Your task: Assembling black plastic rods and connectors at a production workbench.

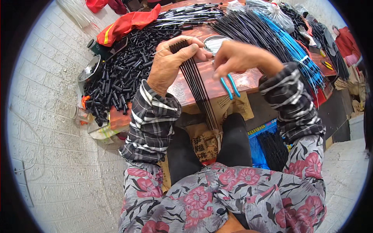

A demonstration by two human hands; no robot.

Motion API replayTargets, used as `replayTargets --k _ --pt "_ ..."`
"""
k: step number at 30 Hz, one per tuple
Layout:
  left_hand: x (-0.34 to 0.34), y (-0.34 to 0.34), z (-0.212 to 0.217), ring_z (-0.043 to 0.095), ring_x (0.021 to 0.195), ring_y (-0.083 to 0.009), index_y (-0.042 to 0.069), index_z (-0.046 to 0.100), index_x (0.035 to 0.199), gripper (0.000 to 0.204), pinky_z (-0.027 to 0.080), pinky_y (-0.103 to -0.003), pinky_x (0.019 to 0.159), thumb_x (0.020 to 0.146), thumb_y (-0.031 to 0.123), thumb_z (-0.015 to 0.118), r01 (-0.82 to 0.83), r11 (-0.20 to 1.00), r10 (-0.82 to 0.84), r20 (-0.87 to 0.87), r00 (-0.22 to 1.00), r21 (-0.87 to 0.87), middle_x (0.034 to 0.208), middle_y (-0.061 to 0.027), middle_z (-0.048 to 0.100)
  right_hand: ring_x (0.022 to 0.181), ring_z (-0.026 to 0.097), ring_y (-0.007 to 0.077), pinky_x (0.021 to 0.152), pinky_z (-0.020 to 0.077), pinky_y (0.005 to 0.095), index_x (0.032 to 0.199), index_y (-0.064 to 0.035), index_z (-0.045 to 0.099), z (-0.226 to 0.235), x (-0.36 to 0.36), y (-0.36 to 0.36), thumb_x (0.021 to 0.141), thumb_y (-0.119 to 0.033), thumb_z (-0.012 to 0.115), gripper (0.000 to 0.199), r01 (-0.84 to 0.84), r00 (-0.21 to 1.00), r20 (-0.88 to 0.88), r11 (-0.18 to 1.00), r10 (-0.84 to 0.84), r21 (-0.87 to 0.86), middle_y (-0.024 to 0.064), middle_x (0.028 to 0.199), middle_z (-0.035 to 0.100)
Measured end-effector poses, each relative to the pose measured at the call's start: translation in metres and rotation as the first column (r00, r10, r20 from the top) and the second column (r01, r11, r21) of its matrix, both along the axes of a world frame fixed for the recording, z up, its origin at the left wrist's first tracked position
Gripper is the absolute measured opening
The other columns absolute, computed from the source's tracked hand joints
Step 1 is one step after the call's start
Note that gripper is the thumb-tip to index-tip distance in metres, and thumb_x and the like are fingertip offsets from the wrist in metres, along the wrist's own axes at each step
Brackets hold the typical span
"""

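Apparently light and springy, the thin black plastic-looking strands (196, 83) hang past the glossy red-brown table (248, 80), best held near their top ends, where our left hand (173, 60) closes on them; our right hand (239, 57) half-curls, whether gripping anything we cannot tell

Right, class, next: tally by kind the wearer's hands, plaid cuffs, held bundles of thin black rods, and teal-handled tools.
Left hand and right hand: 2
Plaid cuffs: 2
Held bundle of thin black rods: 1
Teal-handled tool: 1
Total: 6
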State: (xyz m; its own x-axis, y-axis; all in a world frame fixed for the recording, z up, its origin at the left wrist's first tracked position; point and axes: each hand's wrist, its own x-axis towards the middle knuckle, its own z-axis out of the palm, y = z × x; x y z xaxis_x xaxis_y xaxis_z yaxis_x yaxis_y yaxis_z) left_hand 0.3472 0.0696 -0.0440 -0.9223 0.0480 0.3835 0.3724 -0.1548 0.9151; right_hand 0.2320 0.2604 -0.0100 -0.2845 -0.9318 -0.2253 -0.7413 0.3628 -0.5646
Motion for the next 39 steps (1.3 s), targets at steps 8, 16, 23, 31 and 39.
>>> replayTargets --k 8,16,23,31,39 --pt "-0.004 -0.003 0.003 0.062 0.110 -0.0271 -0.005 0.059 0.118 0.031 0.047 -0.040 0.100 0.093 0.013 0.060 0.050 0.990 -0.055 -0.035 0.998 -0.130 0.101 -0.0169 0.069 0.069 0.062 0.0191 0.066 0.0488 0.0330 0.092 -0.0011 0.069 -0.092 0.022 -0.054 0.079 -0.033 0.077 0.036 -0.052 0.941 0.267 0.867 0.210 -0.496 0.0086 0.076 0.067" --pt "-0.009 -0.013 -0.091 0.053 0.123 -0.0263 -0.002 0.042 0.139 0.050 0.041 -0.037 0.107 0.093 0.011 0.056 -0.354 0.925 0.313 0.250 0.916 0.139 0.135 -0.0185 0.053 0.062 0.061 0.0171 0.060 0.0485 0.0323 0.083 0.0023 0.066 -0.090 0.020 -0.052 0.080 -0.024 0.075 0.028 -0.141 0.956 0.155 0.854 0.249 -0.502 0.0104 0.068 0.065" --pt "-0.026 -0.002 -0.166 0.034 0.138 -0.0284 0.003 0.043 0.143 0.053 0.030 -0.038 0.112 0.096 0.026 0.053 -0.615 0.143 0.487 -0.486 0.726 -0.775 0.146 -0.0194 0.039 0.092 0.061 0.0362 0.080 0.0479 0.0416 0.097 0.0020 0.062 -0.085 0.042 -0.054 0.082 -0.036 0.072 0.042 -0.282 0.959 -0.134 0.849 0.248 -0.447 0.0208 0.092 0.064" --pt "-0.024 0.009 -0.161 0.014 0.145 -0.0391 0.002 0.038 0.143 0.067 0.014 -0.051 0.117 0.084 0.020 0.064 -0.532 0.127 0.389 -0.452 0.803 -0.837 0.152 -0.0228 0.024 0.076 0.061 0.0288 0.064 0.0493 0.0406 0.084 -0.0010 0.057 -0.093 0.069 -0.032 0.064 -0.006 0.072 0.025 -0.605 0.794 -0.366 0.572 0.485 -0.554 0.0101 0.081 0.053" --pt "-0.022 0.011 -0.156 0.016 0.143 -0.0442 -0.005 0.033 0.143 0.075 0.012 -0.054 0.116 0.085 0.035 0.061 -0.497 0.031 0.390 -0.447 0.805 -0.867 0.150 -0.0290 0.024 0.090 0.063 0.0332 0.072 0.0511 0.0424 0.106 -0.0002 0.061 -0.057 0.053 -0.014 0.068 -0.017 0.078 0.044 -0.600 0.800 -0.232 0.740 0.553 -0.306 0.0141 0.103 0.059"
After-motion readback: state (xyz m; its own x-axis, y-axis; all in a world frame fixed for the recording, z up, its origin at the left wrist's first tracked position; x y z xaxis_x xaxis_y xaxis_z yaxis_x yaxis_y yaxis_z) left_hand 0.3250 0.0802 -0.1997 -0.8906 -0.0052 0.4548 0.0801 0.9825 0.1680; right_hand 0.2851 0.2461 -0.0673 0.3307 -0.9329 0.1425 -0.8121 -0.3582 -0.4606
